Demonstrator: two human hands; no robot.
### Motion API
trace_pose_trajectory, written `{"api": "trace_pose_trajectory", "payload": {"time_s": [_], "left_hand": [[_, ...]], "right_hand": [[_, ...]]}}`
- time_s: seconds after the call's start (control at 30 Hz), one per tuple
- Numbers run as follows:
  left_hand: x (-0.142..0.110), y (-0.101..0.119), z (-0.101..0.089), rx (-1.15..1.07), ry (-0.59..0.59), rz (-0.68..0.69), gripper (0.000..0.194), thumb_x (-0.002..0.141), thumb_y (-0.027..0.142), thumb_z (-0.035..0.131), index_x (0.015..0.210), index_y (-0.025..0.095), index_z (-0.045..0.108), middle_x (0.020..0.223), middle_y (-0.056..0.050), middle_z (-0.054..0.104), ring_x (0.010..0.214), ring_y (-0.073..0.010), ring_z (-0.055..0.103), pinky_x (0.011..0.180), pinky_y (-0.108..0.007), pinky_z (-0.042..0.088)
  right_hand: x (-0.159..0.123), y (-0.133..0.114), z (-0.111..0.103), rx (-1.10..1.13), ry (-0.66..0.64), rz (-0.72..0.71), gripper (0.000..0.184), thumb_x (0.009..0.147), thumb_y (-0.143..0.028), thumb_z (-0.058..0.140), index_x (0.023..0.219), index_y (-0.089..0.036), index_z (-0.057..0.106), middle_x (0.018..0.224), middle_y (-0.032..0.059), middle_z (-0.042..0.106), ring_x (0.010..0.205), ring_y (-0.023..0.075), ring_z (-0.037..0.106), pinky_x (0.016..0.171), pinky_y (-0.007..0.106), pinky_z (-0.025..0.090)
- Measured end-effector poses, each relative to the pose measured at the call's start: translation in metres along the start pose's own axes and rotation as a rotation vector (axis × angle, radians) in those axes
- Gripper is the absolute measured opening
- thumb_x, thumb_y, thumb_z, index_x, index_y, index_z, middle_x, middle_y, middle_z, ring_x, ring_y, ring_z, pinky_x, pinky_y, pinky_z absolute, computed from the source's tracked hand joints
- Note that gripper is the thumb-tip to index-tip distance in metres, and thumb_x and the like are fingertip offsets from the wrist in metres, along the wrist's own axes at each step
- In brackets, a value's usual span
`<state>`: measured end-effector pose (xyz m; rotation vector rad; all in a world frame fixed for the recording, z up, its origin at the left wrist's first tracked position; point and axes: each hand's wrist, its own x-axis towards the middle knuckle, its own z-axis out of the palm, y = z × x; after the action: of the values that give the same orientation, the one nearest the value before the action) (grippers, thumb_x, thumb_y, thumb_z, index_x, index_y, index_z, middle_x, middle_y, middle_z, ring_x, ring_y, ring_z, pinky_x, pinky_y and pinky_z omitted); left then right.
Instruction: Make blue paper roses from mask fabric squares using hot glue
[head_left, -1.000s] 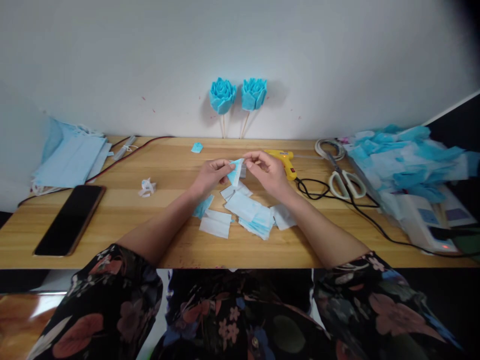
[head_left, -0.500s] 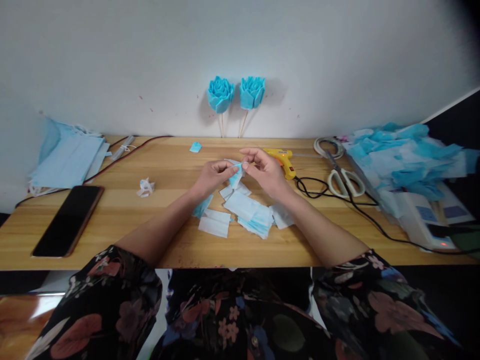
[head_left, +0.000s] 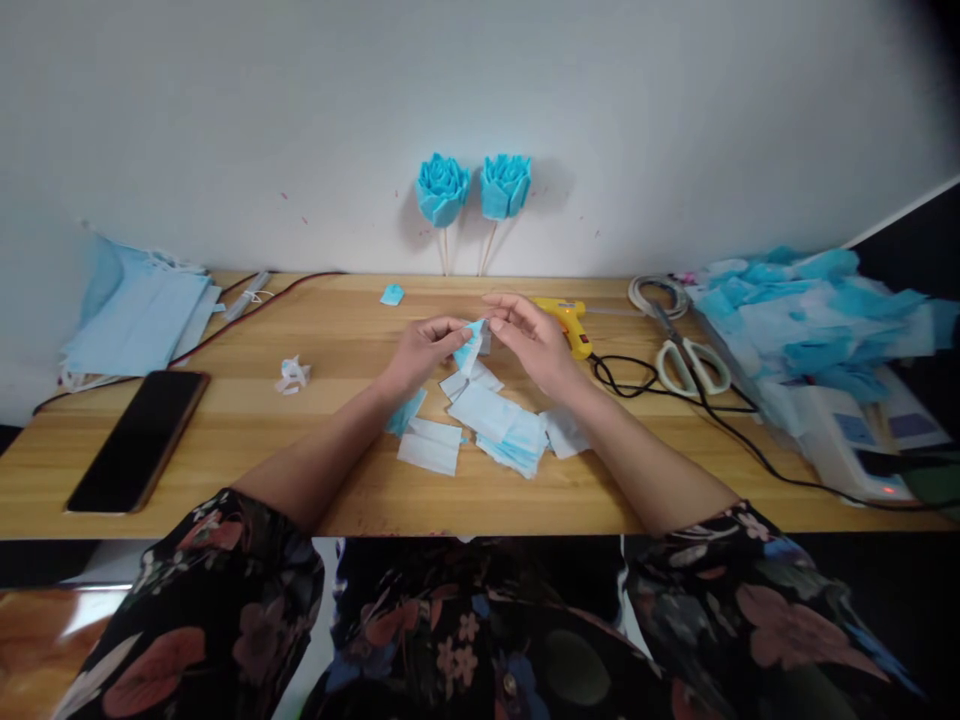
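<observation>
My left hand (head_left: 424, 352) pinches a small folded piece of blue and white mask fabric (head_left: 469, 350) between thumb and fingers. At the upper right corner of that piece, my right hand (head_left: 531, 340) has its thumb and a finger closed, with the other fingers loosely extended. Its exact grip is partly hidden. Below the hands lie several cut fabric rectangles (head_left: 484, 410), white and pale blue, overlapping on the wooden table (head_left: 337, 500). One more white rectangle (head_left: 429, 446) lies at their left. A small blue folded petal (head_left: 391, 294) rests farther back.
Two blue fabric roses (head_left: 442, 190) on sticks lean against the wall. A yellow glue gun (head_left: 566, 322), scissors (head_left: 690, 365) and a heap of fabric scraps (head_left: 810, 310) lie right. Stacked masks (head_left: 139, 310), a phone (head_left: 137, 440) and a crumpled scrap (head_left: 292, 374) lie left.
The fabric piece has tilted, and more of its blue face shows by my left fingers. My right hand has shifted slightly to the right, its fingertips farther from my left hand.
</observation>
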<state>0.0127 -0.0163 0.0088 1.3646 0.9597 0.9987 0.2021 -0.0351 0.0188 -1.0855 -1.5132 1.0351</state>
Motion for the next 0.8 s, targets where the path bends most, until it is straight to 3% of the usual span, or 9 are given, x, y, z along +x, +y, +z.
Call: {"api": "trace_pose_trajectory", "payload": {"time_s": [0.17, 0.47, 0.8], "left_hand": [[0.0006, -0.0003, -0.0009, -0.036, 0.017, -0.007, 0.034, 0.071, 0.049, 0.08, 0.076, 0.017, 0.071, 0.064, 0.002, 0.061, 0.054, -0.0075, 0.049, 0.054, -0.022, 0.04], [0.0007, 0.0014, -0.0004, -0.041, 0.007, -0.021, 0.043, 0.066, 0.057, 0.082, 0.072, 0.017, 0.069, 0.062, 0.001, 0.06, 0.054, -0.0079, 0.048, 0.053, -0.022, 0.041], [0.0008, -0.0011, -0.0012, -0.043, 0.0, -0.009, 0.041, 0.068, 0.054, 0.081, 0.073, 0.016, 0.07, 0.062, 0.001, 0.059, 0.054, -0.0072, 0.047, 0.054, -0.022, 0.04]], "right_hand": [[0.0033, 0.0044, -0.0019, -0.055, 0.06, -0.021, 0.032, 0.088, -0.041, 0.064, 0.116, -0.025, 0.068, 0.111, 0.0045, 0.072, 0.105, 0.021, 0.065, 0.086, 0.035, 0.053], [0.0044, 0.0042, -0.0003, -0.114, 0.074, -0.058, 0.015, 0.083, -0.035, 0.069, 0.088, -0.021, 0.07, 0.085, 0.0014, 0.07, 0.078, 0.0154, 0.061, 0.071, 0.03, 0.048], [0.0027, 0.0004, 0.0013, -0.166, 0.059, -0.096, 0.012, 0.084, -0.033, 0.067, 0.083, -0.021, 0.069, 0.079, 0.0006, 0.069, 0.07, 0.014, 0.059, 0.066, 0.029, 0.048]]}}
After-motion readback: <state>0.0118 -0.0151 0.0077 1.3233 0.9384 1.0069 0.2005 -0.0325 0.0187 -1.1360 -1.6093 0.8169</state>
